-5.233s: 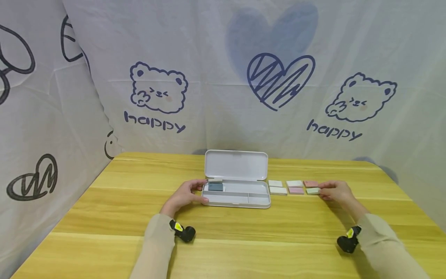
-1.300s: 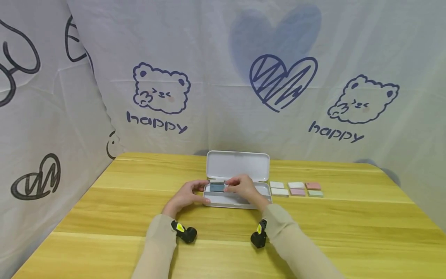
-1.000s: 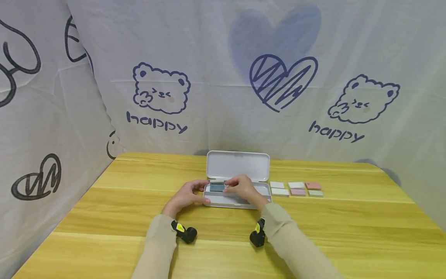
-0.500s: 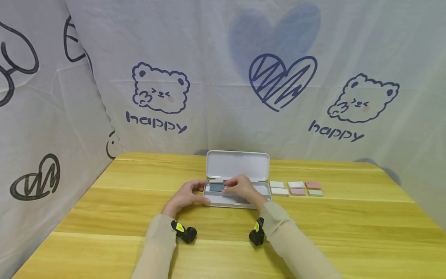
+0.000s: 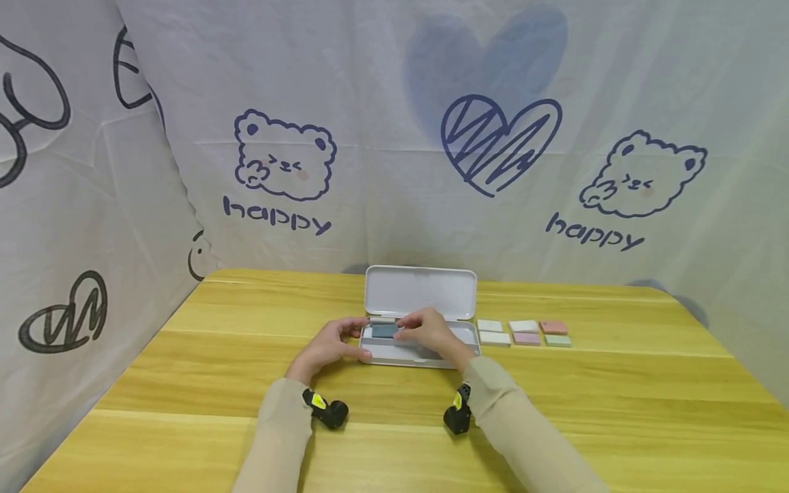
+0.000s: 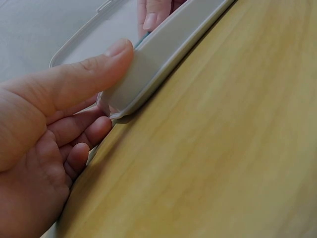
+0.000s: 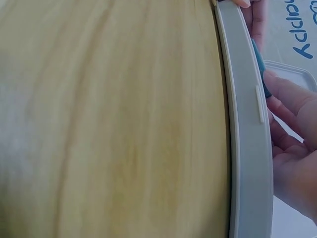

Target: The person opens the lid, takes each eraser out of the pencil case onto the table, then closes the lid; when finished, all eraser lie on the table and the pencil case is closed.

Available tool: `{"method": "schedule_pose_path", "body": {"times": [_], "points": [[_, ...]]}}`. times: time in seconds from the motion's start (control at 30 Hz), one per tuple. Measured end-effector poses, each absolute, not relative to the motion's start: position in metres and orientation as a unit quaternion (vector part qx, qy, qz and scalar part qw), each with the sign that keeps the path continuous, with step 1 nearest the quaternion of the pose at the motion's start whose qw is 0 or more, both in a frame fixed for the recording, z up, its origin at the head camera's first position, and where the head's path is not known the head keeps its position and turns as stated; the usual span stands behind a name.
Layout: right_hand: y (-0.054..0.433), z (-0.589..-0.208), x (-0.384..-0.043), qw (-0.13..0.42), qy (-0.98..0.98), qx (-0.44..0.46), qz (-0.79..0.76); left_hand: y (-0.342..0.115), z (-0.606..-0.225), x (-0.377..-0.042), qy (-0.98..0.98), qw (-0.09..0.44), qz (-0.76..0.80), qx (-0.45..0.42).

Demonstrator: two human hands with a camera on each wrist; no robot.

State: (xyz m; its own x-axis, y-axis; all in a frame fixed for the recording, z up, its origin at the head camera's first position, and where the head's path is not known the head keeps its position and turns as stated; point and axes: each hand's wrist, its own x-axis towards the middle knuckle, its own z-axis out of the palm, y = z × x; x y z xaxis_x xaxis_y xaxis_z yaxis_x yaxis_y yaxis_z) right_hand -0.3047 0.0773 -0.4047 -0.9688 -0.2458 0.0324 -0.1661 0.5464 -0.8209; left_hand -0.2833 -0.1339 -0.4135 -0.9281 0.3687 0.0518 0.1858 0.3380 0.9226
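Note:
A white pencil case [image 5: 422, 293] stands with its lid up at the table's back. My left hand [image 5: 325, 348] grips its left end, thumb [image 6: 111, 64] over the front wall and fingers curled at the outer end. Inside the back compartment lies a blue-grey rectangular block [image 5: 385, 331], with a pale block [image 5: 382, 320] behind it. My right hand [image 5: 431, 333] reaches into the case and pinches the blue-grey block at its right end. In the right wrist view, the thumb presses on that block [image 7: 258, 64] just above the front wall; the fingertips behind are partly hidden.
Right of the case, small blocks lie in two rows: several white ones [image 5: 494, 339], a lilac one [image 5: 527, 339], a red one [image 5: 553, 329] and a pale green one [image 5: 557, 341]. A printed curtain [image 5: 394, 226] hangs behind the wooden table [image 5: 382, 445].
My right hand has moved left from the pale green block on the table to the blocks in the case. Over the last second it barely shifts. My left hand keeps its hold.

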Motion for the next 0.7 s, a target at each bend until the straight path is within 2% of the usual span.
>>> {"method": "schedule_pose_path", "body": {"times": [0.3, 0.57, 0.7], "points": [[0.079, -0.399, -0.301, 0.046, 0.864, -0.121, -0.487, -0.131, -0.396, -0.27, 0.812, 0.088, 0.552, 0.167], [0.084, -0.398, -0.303, 0.051, 0.846, -0.122, -0.517, -0.135, -0.424, -0.292, 0.819, 0.074, 0.545, 0.162], [0.088, -0.397, -0.305, 0.058, 0.817, -0.115, -0.563, -0.134, -0.424, -0.291, 0.818, 0.071, 0.547, 0.16]]}}
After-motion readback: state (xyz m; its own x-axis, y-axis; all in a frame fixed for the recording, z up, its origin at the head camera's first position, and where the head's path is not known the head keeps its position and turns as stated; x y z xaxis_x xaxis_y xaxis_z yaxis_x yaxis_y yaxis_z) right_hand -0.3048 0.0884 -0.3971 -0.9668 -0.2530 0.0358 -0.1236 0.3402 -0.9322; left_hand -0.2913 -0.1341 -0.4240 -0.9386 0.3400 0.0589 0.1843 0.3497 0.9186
